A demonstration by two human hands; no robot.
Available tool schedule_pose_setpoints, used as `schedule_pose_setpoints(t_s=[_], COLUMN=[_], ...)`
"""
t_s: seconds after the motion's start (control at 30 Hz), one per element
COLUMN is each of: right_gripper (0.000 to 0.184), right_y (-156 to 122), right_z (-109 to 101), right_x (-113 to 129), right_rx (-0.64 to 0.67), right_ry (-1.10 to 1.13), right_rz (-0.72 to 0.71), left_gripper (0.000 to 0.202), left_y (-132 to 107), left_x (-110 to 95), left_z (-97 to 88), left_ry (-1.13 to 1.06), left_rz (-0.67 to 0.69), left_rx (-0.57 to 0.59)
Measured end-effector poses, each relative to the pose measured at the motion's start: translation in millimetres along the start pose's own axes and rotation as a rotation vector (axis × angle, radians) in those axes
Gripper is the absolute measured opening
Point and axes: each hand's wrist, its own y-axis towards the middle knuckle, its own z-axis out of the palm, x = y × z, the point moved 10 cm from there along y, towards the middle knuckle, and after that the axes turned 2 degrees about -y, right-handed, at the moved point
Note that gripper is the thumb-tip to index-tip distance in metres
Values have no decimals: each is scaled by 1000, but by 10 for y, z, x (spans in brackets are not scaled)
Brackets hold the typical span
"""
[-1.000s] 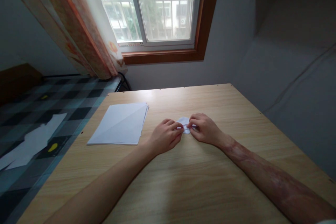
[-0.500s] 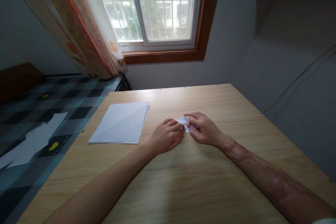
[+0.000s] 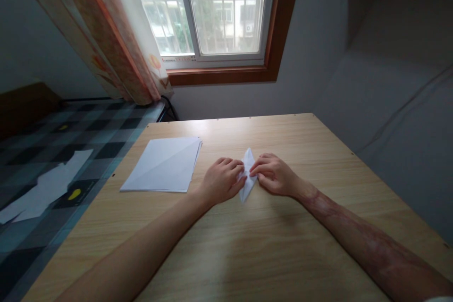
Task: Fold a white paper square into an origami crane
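A small folded white paper (image 3: 249, 183) lies on the wooden table between my two hands, its pointed ends toward the window and toward me. My left hand (image 3: 223, 179) is closed on its left side, with fingers and thumb at the edge. From the right, my right hand (image 3: 275, 173) grips the paper with its index finger pressed on the middle and its other fingers curled. My fingers cover part of the folds.
A stack of white paper sheets (image 3: 161, 165), the top one creased diagonally, lies left on the wooden table (image 3: 226, 255). Torn white paper pieces (image 3: 53, 186) rest on the checked bed (image 3: 106, 132) at the left. A window (image 3: 226, 9) and a curtain (image 3: 120, 33) are behind.
The folded paper has gone from a small, mostly covered shape to a longer, upright-pointing diamond between my hands. Both hands stay in nearly the same place, with the fingers shifted slightly.
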Motion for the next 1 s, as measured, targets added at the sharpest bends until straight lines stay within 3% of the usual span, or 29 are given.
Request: schedule_pose_setpoints(t_s=[0.23, 0.33, 0.57, 0.8, 1.0], right_gripper=[43, 42, 61, 39, 27], right_y=[-6, -2, -6, -48, -34], right_z=[44, 12, 66, 113, 100], right_x=[33, 80, 53, -22, 47], right_rx=[22, 6, 89, 103, 79], right_ry=[45, -16, -10, -98, -194], right_rz=[-23, -28, 24, 1, -89], left_gripper=[23, 26, 30, 23, 23], left_y=[-19, -8, -1, 9, 9], left_x=[139, 163, 225, 293, 135], left_z=[2, 12, -43, -112, -146], left_ry=[-126, -173, -282, -259, -151], left_rz=[-56, -31, 54, 38, 130], left_rx=[-43, -20, 20, 19, 65])
